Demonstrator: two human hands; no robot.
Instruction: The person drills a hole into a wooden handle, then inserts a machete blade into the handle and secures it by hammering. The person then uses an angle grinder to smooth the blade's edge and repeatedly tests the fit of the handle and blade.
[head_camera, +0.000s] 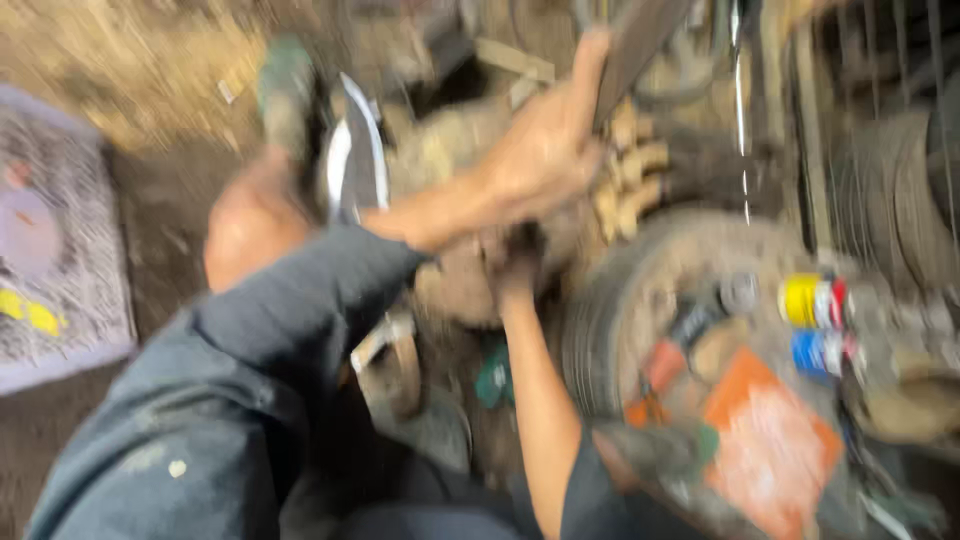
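**Bracing high, working low on a grimy mechanical assembly**

We are looking down through heavy motion blur, so much of this is judgement. Our left hand (545, 150) is reaching up and across, its fingers spread against a dark flat bar (640, 40) that is slanting up out of the top of the view; the hand is pressing or loosely closing on the bar's lower end, and we cannot tell whether the fingers are wrapping it fully. Our right hand (515, 265) is sitting just below the left, pushed in against the dirt-caked housing (465, 150); its fingers are hidden in shadow, so we cannot tell if it is gripping anything.

Just right of both hands, tan gear teeth (630, 175) are showing, and below them a large round drum (690, 270) is lying with spray cans (815, 325) and an orange packet (770, 440) on it. Left of the grip, a curved metal blade-like part (360, 155) is standing beside our bare knee (250, 230).

We are judging this as a holding-and-positioning step: the upper hand is steadying the bar while the lower one is working at the housing. Any further move is calling for a firm hold above and a clearer feel below, since the lower fingers are working out of sight.
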